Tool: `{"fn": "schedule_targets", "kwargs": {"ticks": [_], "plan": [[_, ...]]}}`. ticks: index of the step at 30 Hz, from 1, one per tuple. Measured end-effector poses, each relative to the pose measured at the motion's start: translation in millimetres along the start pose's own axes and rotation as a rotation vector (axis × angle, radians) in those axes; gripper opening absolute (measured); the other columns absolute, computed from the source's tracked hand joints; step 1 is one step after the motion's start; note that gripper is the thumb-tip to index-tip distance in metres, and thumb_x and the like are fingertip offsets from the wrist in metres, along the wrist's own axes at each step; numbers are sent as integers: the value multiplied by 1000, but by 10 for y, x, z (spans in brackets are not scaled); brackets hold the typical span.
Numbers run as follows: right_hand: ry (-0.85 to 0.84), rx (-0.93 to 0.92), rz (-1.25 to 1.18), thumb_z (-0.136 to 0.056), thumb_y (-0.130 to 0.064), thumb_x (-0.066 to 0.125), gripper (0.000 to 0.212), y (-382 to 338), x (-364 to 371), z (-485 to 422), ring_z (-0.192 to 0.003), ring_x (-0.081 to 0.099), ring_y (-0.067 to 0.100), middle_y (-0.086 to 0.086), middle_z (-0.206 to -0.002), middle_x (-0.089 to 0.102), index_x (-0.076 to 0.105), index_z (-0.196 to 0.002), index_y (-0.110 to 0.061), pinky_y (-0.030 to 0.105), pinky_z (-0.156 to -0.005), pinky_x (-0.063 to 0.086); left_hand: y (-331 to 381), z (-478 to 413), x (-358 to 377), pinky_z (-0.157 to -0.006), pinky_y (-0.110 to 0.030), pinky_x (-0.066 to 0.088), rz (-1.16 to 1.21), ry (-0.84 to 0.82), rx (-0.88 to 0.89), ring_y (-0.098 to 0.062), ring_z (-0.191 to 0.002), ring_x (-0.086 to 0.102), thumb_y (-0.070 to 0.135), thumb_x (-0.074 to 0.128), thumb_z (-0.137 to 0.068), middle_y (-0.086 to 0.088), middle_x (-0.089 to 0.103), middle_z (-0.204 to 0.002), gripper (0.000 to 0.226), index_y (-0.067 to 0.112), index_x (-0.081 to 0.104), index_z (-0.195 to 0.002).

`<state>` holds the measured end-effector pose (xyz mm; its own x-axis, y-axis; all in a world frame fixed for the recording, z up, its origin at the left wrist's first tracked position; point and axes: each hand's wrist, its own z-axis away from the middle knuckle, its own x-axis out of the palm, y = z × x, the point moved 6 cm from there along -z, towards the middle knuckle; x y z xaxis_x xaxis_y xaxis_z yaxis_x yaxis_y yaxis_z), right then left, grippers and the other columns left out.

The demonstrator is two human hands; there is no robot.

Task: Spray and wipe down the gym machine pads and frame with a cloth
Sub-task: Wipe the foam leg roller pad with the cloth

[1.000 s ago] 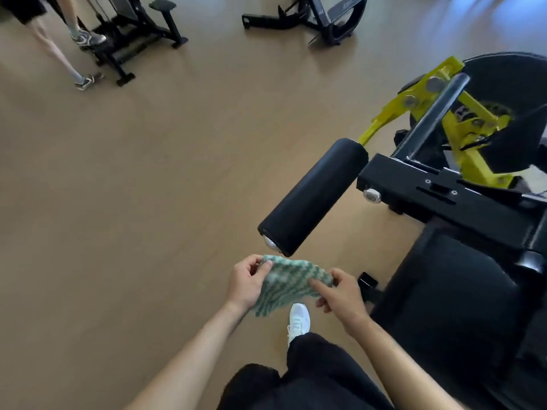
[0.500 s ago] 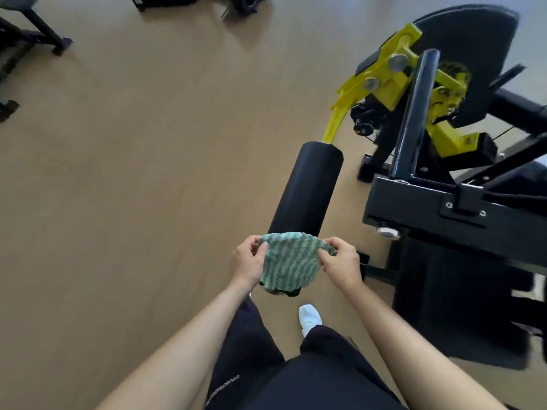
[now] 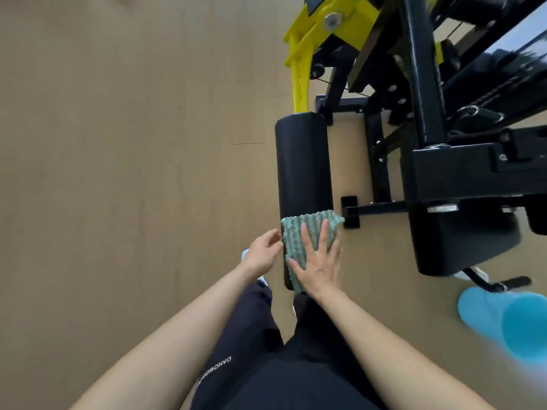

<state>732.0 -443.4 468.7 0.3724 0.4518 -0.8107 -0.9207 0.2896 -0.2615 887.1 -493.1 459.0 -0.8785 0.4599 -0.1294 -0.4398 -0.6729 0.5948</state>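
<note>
Cloth (image 3: 307, 232), green-and-white with a wavy weave, lies draped over the near end of the black roller pad (image 3: 302, 161). The right hand (image 3: 318, 267) lies flat on top of it, fingers straight and spread, pressing it against the pad. The left hand (image 3: 262, 253) sits just beside the cloth's left edge with its fingers loosely curled and nothing held in it; whether the fingertips touch the cloth or the pad cannot be told. Both forearms are bare, and dark trousers (image 3: 266, 365) with a line of small white lettering on the left leg fill the lower middle of the view.

The roller pad runs away from the person and joins a yellow arm (image 3: 300, 87) at its far end. To the right stands the machine's black frame (image 3: 461, 173), with a shiny black tube (image 3: 420, 69) rising from it and a black block (image 3: 461, 241) below it. A blurred blue object (image 3: 509, 321) lies at the lower right, too indistinct to identify. All of this is on a tan floor (image 3: 118, 173).
</note>
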Motion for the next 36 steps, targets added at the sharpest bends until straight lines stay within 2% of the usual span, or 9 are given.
{"fn": "schedule_targets", "kwargs": {"ticks": [3, 6, 9, 15, 20, 23, 29, 33, 36], "plan": [[38, 15, 35, -91, -74, 43, 96, -26, 32, -91, -153, -11, 52, 6, -167, -31, -23, -156, -47, 70, -118, 23, -7, 17, 92, -88, -26, 49, 124, -136, -31, -11, -111, 65, 8, 50, -104, 7, 70, -129, 38, 18, 60, -140], [62, 5, 40, -91, -76, 32, 92, -51, -9, -253, -153, -9, 53, 6, -168, -30, -23, -157, -43, 71, -117, 23, 0, -22, 48, -95, -30, 47, 150, -126, -84, -13, -105, 66, 10, 51, -104, 11, 69, -119, 35, 28, 60, -132], [86, -7, 25, -92, -76, 30, 93, -72, -122, -519, -153, -9, 52, 5, -166, -34, -25, -158, -39, 71, -118, 21, 33, -91, 5, -87, -31, 45, 102, -124, -125, -16, -94, 62, 7, 48, -103, 10, 68, -107, 36, 24, 61, -133], [112, 18, 17, -96, -74, 31, 93, -215, -434, -1125, -154, -8, 51, 4, -165, -36, -27, -157, -36, 67, -121, 18, 451, -423, -383, -87, -31, 50, -14, -30, -77, -15, -91, 66, 15, 57, -103, -7, 70, -124, 35, 11, 60, -138], [140, 124, -44, -96, -75, 29, 91, -346, -690, -1593, -154, -4, 50, 4, -167, -32, -25, -158, -36, 66, -118, 25, 1176, -894, -1010, -102, -42, 55, -56, 147, 84, -21, -108, 68, 13, 57, -103, -5, 73, -118, 22, 14, 68, -122], [180, 212, -83, -95, -77, 30, 92, -429, -879, -1920, -153, 11, 50, 6, -170, -23, -23, -159, -37, 63, -116, 29, 1713, -1338, -1235, -108, -41, 50, -199, 178, 236, -17, -119, 63, 18, 56, -103, 0, 66, -133, 32, 16, 62, -135], [199, 447, -219, -90, -84, 25, 91, -590, -1213, -2503, -146, 28, 50, 16, -170, 11, -8, -161, -39, 63, -114, 29, 2444, -1889, -1071, -120, -34, 36, -506, -110, 405, -17, -142, 46, 25, 57, -104, -1, 47, -157, 56, 18, 40, -157], [302, 557, -201, -96, -75, 19, 79, -621, -1136, -2284, -136, 42, 48, 20, -161, 30, 12, -163, -33, 62, -109, 36, 2500, -1871, -923, -106, -22, 31, -683, -160, 482, -20, -142, 42, 24, 57, -102, -7, 44, -152, 62, 21, 33, -160], [344, 646, -179, -102, -68, 24, 74, -597, -856, -1839, -137, 41, 48, 24, -159, 33, 15, -163, -28, 61, -113, 33, 2491, -1880, -937, -98, -26, 33, -802, -132, 446, -26, -136, 46, 30, 57, -101, -8, 42, -150, 71, 28, 23, -163]]}}
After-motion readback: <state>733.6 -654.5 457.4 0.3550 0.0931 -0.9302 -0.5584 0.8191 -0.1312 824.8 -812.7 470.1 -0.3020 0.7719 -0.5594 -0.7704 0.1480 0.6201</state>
